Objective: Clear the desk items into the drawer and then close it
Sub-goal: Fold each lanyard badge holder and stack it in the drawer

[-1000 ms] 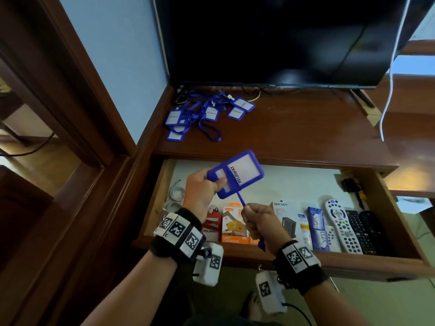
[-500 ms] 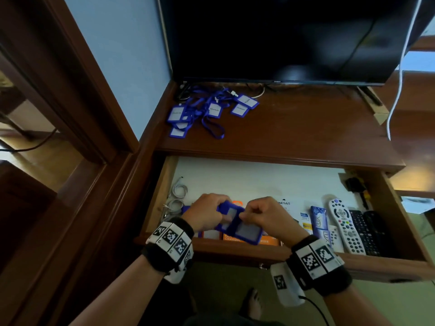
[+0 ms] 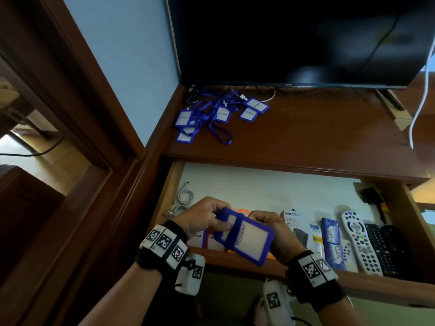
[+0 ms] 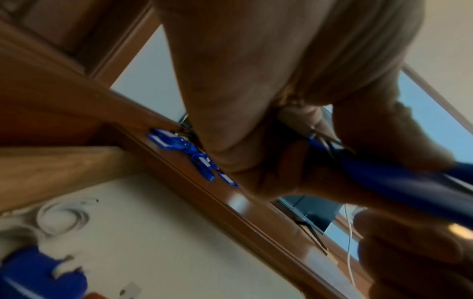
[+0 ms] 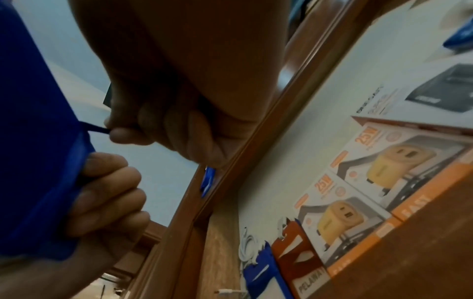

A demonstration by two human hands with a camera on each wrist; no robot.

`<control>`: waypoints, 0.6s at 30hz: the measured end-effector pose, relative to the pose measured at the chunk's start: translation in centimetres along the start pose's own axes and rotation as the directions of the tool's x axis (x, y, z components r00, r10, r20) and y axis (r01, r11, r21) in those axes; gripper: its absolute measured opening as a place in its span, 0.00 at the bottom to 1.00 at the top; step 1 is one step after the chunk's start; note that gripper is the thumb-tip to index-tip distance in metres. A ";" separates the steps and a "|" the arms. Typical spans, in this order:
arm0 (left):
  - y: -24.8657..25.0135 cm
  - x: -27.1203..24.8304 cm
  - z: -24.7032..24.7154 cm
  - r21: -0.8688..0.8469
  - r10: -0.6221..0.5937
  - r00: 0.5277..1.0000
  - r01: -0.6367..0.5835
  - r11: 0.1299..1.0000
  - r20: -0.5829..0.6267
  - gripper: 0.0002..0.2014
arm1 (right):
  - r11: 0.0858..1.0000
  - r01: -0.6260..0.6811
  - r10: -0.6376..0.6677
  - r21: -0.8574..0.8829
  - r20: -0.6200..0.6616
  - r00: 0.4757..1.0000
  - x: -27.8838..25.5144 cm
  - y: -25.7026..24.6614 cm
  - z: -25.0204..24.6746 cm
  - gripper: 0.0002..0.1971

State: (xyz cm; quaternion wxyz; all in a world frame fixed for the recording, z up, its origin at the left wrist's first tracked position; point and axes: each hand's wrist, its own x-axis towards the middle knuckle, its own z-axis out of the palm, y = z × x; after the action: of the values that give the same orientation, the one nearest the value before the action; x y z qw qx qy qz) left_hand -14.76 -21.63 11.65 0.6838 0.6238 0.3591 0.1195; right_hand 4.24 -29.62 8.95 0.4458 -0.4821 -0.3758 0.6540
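A blue badge holder (image 3: pixel 246 240) with a white card reading "PELAWAT" is held over the front edge of an open wooden drawer (image 3: pixel 235 261), gripped from both sides. The left hand (image 3: pixel 203 216) has its fingers curled round the holder's left end, where a second blue frame overlaps the first; the right hand (image 3: pixel 267 225) closes its fingers on the right edge, and the right wrist view shows its fingertips (image 5: pixel 122 135) pinching a thin blue strap beside the blue sleeve. Beneath the hands, inside the drawer, lie orange charger boxes (image 5: pixel 363 182), a red "PELAWAT" card (image 5: pixel 304 269), another blue holder (image 5: pixel 261 275) and a coiled white cable (image 3: pixel 184 197); farther right are a white "ONESAM" box (image 3: pixel 297 225), a blue packet (image 3: pixel 332 241), a white remote (image 3: pixel 359 241) and a black remote (image 3: pixel 381 249). On the desk top (image 3: pixel 317 137) above the drawer, a tangle of blue badge holders and lanyards (image 3: pixel 216 116) sits at the back left corner, in front of a dark television screen (image 3: pixel 294 38). A white cord (image 3: pixel 420 100) hangs at the right.
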 end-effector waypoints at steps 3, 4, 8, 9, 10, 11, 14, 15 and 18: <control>0.0 1.1 0.6 -0.196 0.017 0.993 -0.041 0.980 -0.121 0.04 | 0.994 0.024 -0.020 0.103 -0.046 0.999 0.6 -0.8 -0.5 0.12; 0.1 1.5 0.9 -0.253 0.010 0.986 -0.052 0.966 -0.166 0.04 | 0.988 0.010 0.003 0.151 -0.089 0.996 1.0 -0.8 -0.8 0.12; 0.6 3.1 1.9 -0.422 -0.032 0.964 -0.085 0.902 -0.264 0.13 | 0.988 -0.042 0.054 0.149 -0.079 0.995 2.9 -0.3 -2.4 0.05; 0.6 3.4 2.1 -0.461 -0.057 0.960 -0.079 0.884 -0.273 0.14 | 0.994 -0.040 0.045 0.102 -0.046 0.998 3.2 -0.2 -2.7 0.04; 0.5 3.7 2.4 -0.484 -0.081 0.955 -0.071 0.872 -0.285 0.14 | 0.996 -0.043 0.044 0.072 -0.014 0.999 3.5 -0.1 -2.9 0.05; 0.5 3.9 2.6 -0.495 -0.101 0.947 -0.066 0.866 -0.304 0.14 | 0.996 -0.058 0.057 0.071 0.013 0.998 3.7 -0.1 -3.0 0.07; -0.4 4.3 3.4 -0.486 -0.163 0.903 -0.056 0.872 -0.398 0.11 | 0.991 -0.116 0.111 0.061 0.080 0.991 4.3 0.2 -3.5 0.11; -0.7 4.4 3.7 -0.480 -0.183 0.881 -0.055 0.876 -0.436 0.09 | 0.991 -0.127 0.123 0.035 0.103 0.987 4.5 0.4 -3.7 0.12; -1.8 4.4 3.9 -0.466 -0.243 0.815 -0.037 0.884 -0.525 0.08 | 0.979 -0.196 0.202 -0.059 0.111 0.973 5.2 1.0 -4.3 0.11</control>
State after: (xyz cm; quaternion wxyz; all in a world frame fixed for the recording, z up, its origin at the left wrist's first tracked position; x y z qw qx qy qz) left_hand -9.63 -22.31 8.37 0.6770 0.3602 0.5428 0.3426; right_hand 7.43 -24.81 5.40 0.3436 -0.4891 -0.3665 0.7131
